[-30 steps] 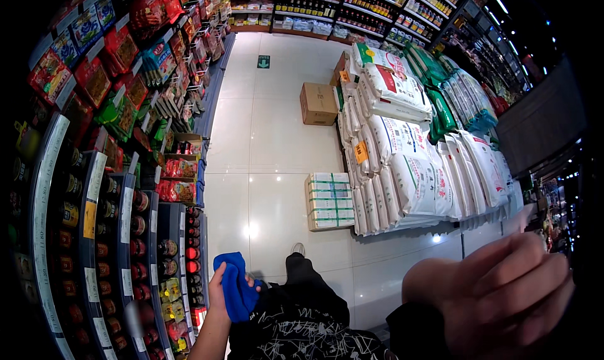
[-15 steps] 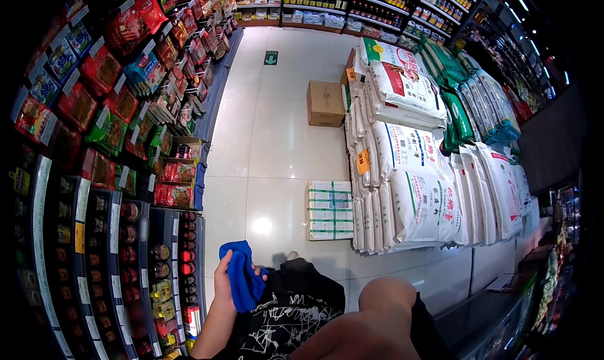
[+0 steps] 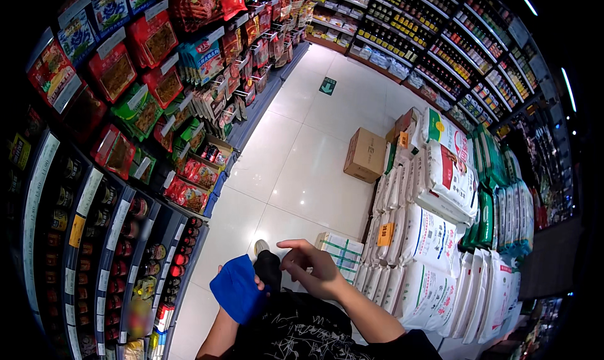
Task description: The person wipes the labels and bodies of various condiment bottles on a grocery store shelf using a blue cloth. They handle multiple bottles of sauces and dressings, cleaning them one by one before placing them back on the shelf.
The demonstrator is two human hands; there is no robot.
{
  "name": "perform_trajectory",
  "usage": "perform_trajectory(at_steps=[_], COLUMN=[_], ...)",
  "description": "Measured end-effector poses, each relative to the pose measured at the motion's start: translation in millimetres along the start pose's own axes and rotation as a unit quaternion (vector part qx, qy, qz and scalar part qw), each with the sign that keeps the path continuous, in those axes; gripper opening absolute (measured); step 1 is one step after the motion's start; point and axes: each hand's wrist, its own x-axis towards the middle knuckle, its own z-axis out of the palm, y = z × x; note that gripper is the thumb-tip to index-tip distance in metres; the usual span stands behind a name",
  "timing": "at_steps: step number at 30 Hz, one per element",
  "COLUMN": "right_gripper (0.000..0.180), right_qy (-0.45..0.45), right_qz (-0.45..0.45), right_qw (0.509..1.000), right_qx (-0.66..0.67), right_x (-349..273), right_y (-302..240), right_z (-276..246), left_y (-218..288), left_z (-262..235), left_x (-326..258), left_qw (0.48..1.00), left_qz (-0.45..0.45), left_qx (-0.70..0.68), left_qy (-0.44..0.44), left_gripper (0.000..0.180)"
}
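Note:
A folded blue cloth [image 3: 236, 288] hangs over my left hand [image 3: 258, 283], whose fingertips curl round its right edge; most of that hand is hidden beneath the fabric. Just right of the cloth, my right hand [image 3: 313, 269] is held in the air in front of my body. Its index finger points left, and the thumb and other fingers are apart with nothing between them. A gap separates the right hand from the cloth.
Shelves of jars [image 3: 119, 265] stand close on my left, with hanging red snack packets [image 3: 154, 39] beyond. To the right are stacked white sacks [image 3: 434, 234], a cardboard box [image 3: 365, 155] and a green-strapped white bundle [image 3: 343, 254]. Bottle shelves [image 3: 402, 20] line the far end of the tiled aisle [image 3: 296, 165].
My right hand has come up from the lower edge toward the cloth. The cloth now spreads wider and lower over my left hand. The view has turned left toward the shelves.

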Motion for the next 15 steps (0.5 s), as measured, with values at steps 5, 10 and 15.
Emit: perform_trajectory(at_steps=[5,10,15], right_gripper=[0.029,0.018,0.022], right_qy=[0.062,0.116,0.072], right_qz=[0.174,0.386,0.421], right_qw=[0.971,0.915,0.904], right_qx=[-0.151,0.024,-0.019], right_x=[37.1,68.7,135.6], right_y=[220.3,244.0,268.3], right_z=[-49.1,-101.7,-123.0], left_y=[32.2,62.9,54.8], left_z=[-95.2,-116.2,-163.3], left_x=[55.3,80.6,99.7], left_qw=[0.994,0.976,0.98], left_qz=[0.102,0.133,0.176], left_qx=[-0.014,-0.039,-0.039], left_qy=[0.028,0.169,0.09], left_gripper=[0.047,0.031,0.046])
